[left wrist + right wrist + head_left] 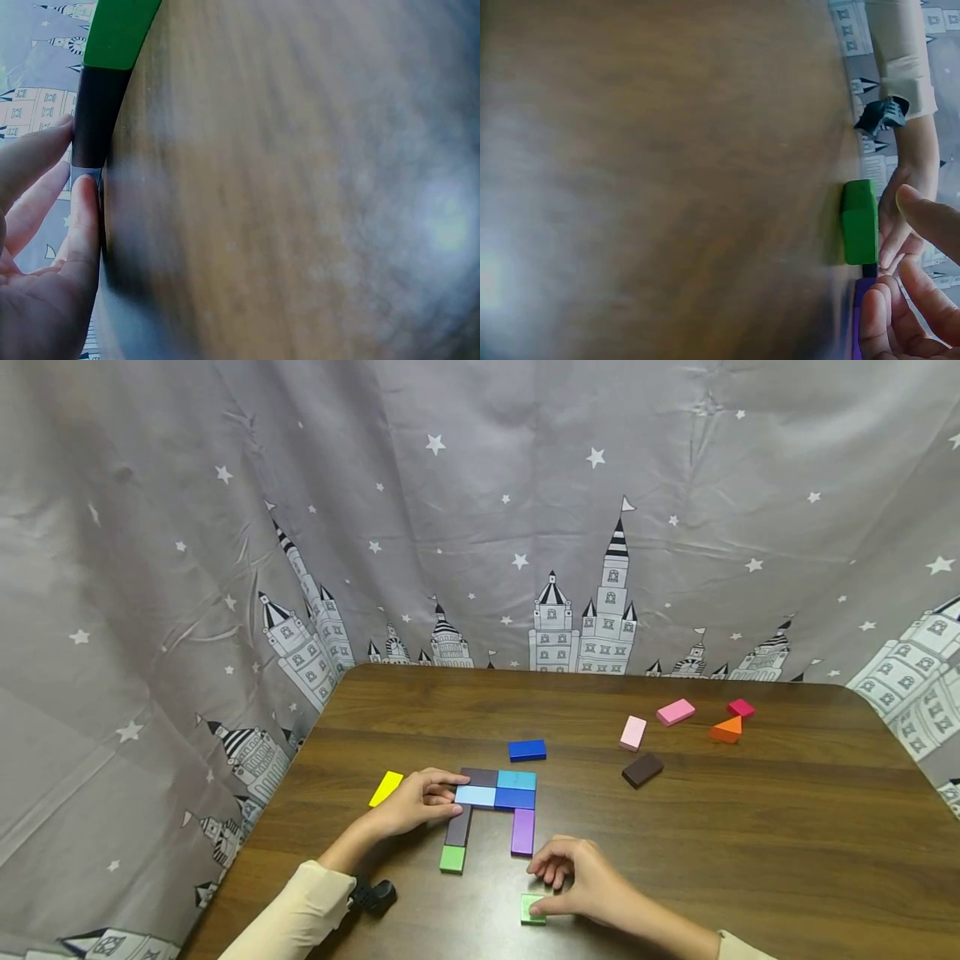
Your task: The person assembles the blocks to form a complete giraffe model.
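My left hand (414, 800) rests at the left edge of a flat figure of blocks. Its index fingertip touches the dark block (482, 776) on top, and its thumb lies by the light blue block (475, 795). The figure also has a turquoise block (517, 779), a blue block (516, 798), a purple leg (522, 832), and a dark leg (457, 827) ending in a green block (452, 858). My right hand (581, 875) is over a light green block (531, 902), its thumb overlapping the block. In the right wrist view, thumb and loosely bent fingers stand apart.
A blue block (527, 750) lies beyond the figure, a yellow one (386, 788) left of it. Back right lie two pink blocks (676, 712), a dark brown block (642, 770), an orange triangle (727, 729) and a red piece (741, 707). A curtain hangs behind the table.
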Demonstrator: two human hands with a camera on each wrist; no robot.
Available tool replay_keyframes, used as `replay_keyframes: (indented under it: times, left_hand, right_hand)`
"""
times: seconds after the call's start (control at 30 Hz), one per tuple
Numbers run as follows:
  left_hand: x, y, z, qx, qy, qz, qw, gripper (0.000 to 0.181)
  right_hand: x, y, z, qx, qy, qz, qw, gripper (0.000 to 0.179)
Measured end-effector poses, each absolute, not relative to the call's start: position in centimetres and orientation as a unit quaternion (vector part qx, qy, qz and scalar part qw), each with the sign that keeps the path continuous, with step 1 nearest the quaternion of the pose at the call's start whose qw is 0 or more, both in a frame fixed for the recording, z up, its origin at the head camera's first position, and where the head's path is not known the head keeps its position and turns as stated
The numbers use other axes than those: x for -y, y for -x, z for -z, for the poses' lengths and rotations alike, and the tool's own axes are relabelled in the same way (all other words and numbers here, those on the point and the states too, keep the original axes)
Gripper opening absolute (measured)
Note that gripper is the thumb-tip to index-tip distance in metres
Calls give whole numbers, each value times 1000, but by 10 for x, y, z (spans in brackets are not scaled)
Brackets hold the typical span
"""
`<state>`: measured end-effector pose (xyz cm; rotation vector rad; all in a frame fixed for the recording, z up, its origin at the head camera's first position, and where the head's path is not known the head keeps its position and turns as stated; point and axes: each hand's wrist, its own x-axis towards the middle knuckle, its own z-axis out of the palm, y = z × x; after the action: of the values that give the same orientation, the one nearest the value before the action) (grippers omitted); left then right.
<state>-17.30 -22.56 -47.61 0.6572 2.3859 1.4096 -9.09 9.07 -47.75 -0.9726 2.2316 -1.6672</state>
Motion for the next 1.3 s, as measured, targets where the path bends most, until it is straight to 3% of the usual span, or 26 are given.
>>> replay_keyframes:
  times: [0.23,1.3]
  left_hand:
    - [226,173,476,-829,-226,-490,148,45]
    - [235,169,483,-829,-239,-484,146,45]
  right_hand:
    - [-100,86,484,-763,338,538,115,37]
    - [-84,70,497,-802,357,476,50,34]
